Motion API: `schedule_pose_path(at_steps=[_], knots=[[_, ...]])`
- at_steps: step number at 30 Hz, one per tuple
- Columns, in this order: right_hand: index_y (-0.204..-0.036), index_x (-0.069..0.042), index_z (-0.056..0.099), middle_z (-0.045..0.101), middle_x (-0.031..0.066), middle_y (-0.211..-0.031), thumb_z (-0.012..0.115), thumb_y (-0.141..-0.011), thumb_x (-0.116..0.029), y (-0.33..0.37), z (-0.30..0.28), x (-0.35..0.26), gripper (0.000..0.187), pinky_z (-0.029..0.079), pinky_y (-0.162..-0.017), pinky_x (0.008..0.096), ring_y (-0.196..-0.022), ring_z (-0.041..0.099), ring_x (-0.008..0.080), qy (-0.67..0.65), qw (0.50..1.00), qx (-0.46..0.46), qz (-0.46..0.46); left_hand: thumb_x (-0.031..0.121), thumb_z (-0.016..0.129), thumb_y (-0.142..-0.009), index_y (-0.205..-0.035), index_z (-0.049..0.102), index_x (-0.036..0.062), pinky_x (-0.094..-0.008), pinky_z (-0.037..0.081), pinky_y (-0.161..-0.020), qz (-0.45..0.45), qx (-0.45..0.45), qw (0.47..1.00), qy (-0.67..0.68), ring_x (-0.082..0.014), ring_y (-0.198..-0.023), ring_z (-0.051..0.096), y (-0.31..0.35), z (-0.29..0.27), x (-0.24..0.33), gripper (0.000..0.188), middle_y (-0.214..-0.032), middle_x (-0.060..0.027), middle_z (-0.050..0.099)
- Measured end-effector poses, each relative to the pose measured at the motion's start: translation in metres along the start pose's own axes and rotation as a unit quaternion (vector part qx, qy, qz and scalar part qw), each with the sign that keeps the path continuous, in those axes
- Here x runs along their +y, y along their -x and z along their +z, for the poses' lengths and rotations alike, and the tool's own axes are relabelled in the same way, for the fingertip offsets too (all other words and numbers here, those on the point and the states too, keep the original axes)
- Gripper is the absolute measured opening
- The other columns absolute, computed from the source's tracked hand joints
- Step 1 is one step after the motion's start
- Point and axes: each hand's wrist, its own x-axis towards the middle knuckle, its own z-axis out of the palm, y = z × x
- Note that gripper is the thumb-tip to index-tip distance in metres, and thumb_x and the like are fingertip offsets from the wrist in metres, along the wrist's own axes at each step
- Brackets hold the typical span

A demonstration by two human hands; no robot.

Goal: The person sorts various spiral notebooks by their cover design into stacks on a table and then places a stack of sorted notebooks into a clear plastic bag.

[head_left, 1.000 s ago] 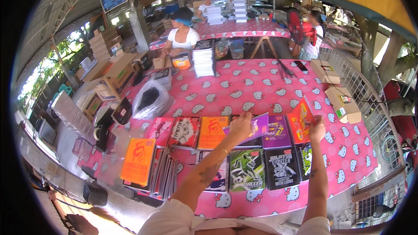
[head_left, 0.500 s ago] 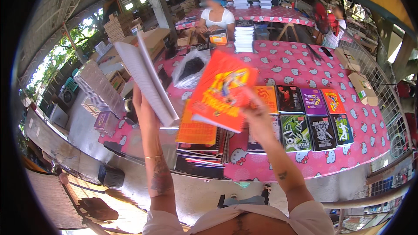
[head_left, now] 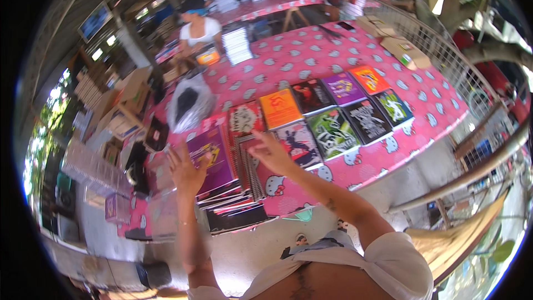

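A pink table point(head_left: 283, 58) fills the middle of the scene. At its far left side a person point(head_left: 200, 30) in a white top is near a tall white stack point(head_left: 237, 46). On the table, two rows of notebooks run toward the far right. The far row includes an orange notebook point(head_left: 279, 106), a black one point(head_left: 312, 96) and a red-orange one point(head_left: 369, 79); the near row includes a green one point(head_left: 333, 131). A plastic bag point(head_left: 191, 103) with something black inside lies on the left. Nearer than the bag, at the near left edge, there is a pile point(head_left: 236, 203) of notebooks, and the purple notebook point(head_left: 222, 169) lies on its top. The left hand point(head_left: 189, 172) is open, with fingers spread, at the left edge of this cover. The right hand point(head_left: 272, 153) is also open, fingers a little bent, beside the pile's spiral edges; I cannot tell if it touches them. A phone point(head_left: 345, 25) lies at the far edge.
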Motion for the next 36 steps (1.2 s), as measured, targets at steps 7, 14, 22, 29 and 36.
schedule_pose_path(at_steps=[7, 14, 22, 29, 36], knots=[[-0.133, -0.008, 0.052, 0.052, 0.0209, -0.133, 0.069, -0.082, -0.026, 0.017, -0.354, 0.091, 0.056, 0.042, -0.102, 0.0466, -0.122, 0.051, 0.0393, 0.521, 0.821, 0.218, 0.081, 0.044, 0.072, -0.08, -0.144, 0.037, 0.0008, -0.0641, 0.024, -0.109, 0.417, -0.118, 0.89, 0.143, -0.0433, -0.143, 0.024, 0.057, 0.16, 0.286, 0.085, -0.154, -0.0268, 0.026], [-0.13, -0.008, 0.054, 0.062, 0.0178, -0.12, 0.061, -0.088, -0.031, 0.014, -0.458, 0.071, 0.049, 0.052, -0.091, 0.0451, -0.109, 0.062, 0.0359, 0.614, 0.747, 0.064, 0.247, 0.028, 0.067, -0.084, -0.131, 0.049, -0.0025, -0.0518, 0.042, -0.099, 0.441, -0.076, 0.894, 0.031, -0.04, -0.124, 0.047, 0.04, 0.341, 0.401, 0.059, -0.137, -0.0265, 0.046], [-0.133, 0.001, 0.049, 0.068, 0.0226, -0.101, 0.058, -0.08, -0.007, 0.007, -0.492, 0.04, 0.054, 0.059, -0.068, 0.0428, -0.088, 0.071, 0.0299, 0.436, 0.861, 0.043, 0.257, 0.021, 0.056, -0.097, -0.103, 0.064, 0.0033, -0.0397, 0.05, -0.061, 0.202, 0.05, 0.88, 0.428, -0.0273, -0.069, 0.066, -0.032, 0.156, 0.356, 0.02, -0.078, -0.0117, 0.067], [-0.119, -0.003, 0.058, 0.067, 0.0065, -0.103, 0.059, -0.073, -0.009, 0.049, -0.384, -0.05, 0.047, 0.057, -0.071, 0.0373, -0.087, 0.067, 0.0207, -0.327, 0.914, 0.178, 0.159, 0.0, 0.074, -0.08, -0.126, 0.055, 0.0, -0.0318, 0.052, -0.086, -0.109, 0.032, 0.721, 0.684, -0.0184, -0.098, 0.065, 0.049, -0.065, 0.172, 0.05, -0.109, -0.0084, 0.066], [-0.107, -0.01, 0.065, 0.066, 0.0011, -0.1, 0.066, -0.088, -0.021, -0.042, -0.114, -0.086, 0.022, 0.048, -0.082, 0.0294, -0.086, 0.065, 0.0185, -0.147, 0.98, 0.101, 0.09, 0.002, 0.061, -0.092, -0.124, 0.059, -0.0035, -0.0311, 0.048, -0.092, 0.005, 0.371, 0.882, 0.292, -0.0189, -0.103, 0.063, 0.053, -0.16, 0.07, 0.032, -0.117, -0.0127, 0.065]])
